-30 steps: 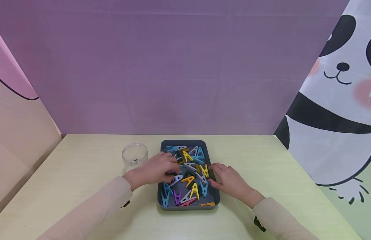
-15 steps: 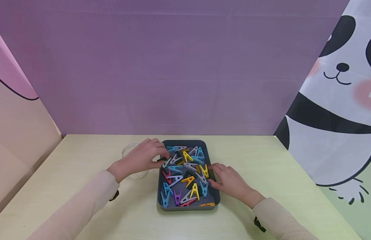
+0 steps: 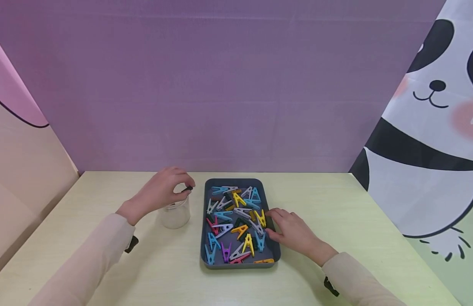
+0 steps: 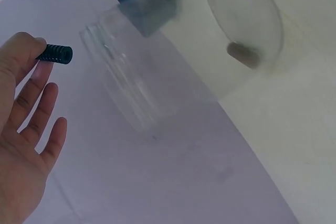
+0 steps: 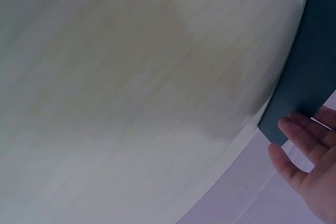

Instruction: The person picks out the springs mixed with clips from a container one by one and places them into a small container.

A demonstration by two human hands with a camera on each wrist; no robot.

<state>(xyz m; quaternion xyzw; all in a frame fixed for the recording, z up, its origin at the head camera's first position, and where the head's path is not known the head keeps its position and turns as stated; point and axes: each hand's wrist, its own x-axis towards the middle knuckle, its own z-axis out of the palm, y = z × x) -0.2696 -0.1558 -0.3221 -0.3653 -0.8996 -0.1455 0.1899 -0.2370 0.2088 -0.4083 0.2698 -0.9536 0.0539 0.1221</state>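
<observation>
Nearest to me come two pale sleeves, reaching in over the light wooden table. Just beyond them, there's the dark grey tray, its near end crowded: an orange clip lying along the wall, a purple clip and blue clips close to it. Further up, yellow, white and more blue, with little dark springs and brown springs scattered between.

At the tray's right side, the right hand is at ease, fingers relaxed and loosely spread, fingertips against the tray's outer wall, gripping nothing.

Over on the left, here's the busy one! The left hand has a dark spring pinched between thumb and forefinger, the other three fingers fanned out. And look at that spring: a short, stubby cylinder, ridged with close coils, nearly black from above, deep green from the wrist, lying close to level, its round end showing. It hangs above the rim of the clear jar, outside the glass. The jar stands upright; through its wall, one small brownish piece shows near the bottom, too blurred to name.

Behind it all, the purple backdrop, a cartoon panda to the right.
</observation>
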